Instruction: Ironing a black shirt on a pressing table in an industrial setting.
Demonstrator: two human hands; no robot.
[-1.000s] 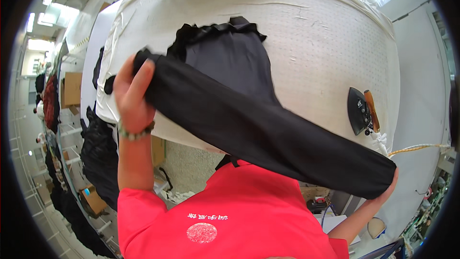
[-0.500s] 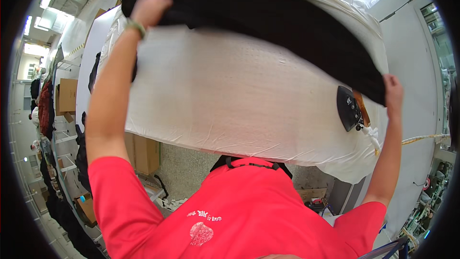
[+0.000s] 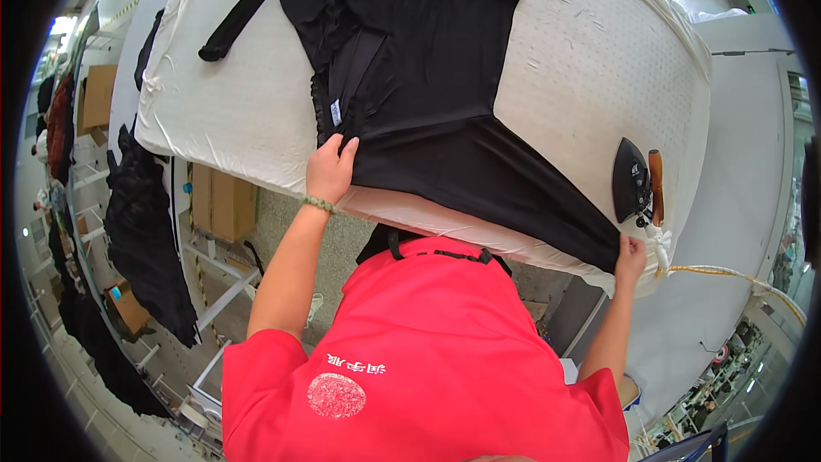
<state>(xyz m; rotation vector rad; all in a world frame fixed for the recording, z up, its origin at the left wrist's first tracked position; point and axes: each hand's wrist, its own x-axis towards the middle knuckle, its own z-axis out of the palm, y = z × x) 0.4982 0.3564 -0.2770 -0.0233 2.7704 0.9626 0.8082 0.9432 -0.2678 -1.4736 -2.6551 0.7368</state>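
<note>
A black long-sleeved garment (image 3: 428,60) lies spread over the white cloth-covered ironing table (image 3: 590,85). One sleeve stretches toward the upper left; the other runs along the near edge to the lower right. My left hand (image 3: 329,169) is closed on the garment's near edge, close to a small white label (image 3: 335,113). At the sleeve's right end, my right hand (image 3: 631,261) pinches the cuff. Just beyond that hand stands an iron (image 3: 631,180) with a black body and a brown handle (image 3: 656,186).
A pale cable (image 3: 727,271) runs from the iron to the right. Dark clothes (image 3: 145,231) hang on a rack at the left. Cardboard boxes (image 3: 229,205) sit under the table's left end. A grey panel (image 3: 735,154) borders the table's right side.
The garment was held up and blurred over the far part of the table; now it lies flat. Both my hands have come down toward me, the left one also shifting rightward.
</note>
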